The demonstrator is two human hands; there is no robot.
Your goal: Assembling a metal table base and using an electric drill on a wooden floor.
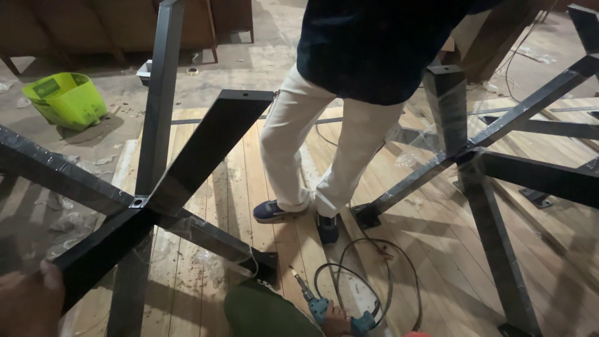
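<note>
Left hand [28,299] closed around end of black crossed steel table leg frame [150,200], lower left; right hand out of view.

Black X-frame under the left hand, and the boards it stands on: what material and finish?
X-frame: looks like square steel tube, black matte coat; open hollow end, sharp edges, plastic wrap on some arms. The left hand grips one arm. Boards: pale bare wood, apparently unfinished; visible grain, plank seams, shavings.
</note>
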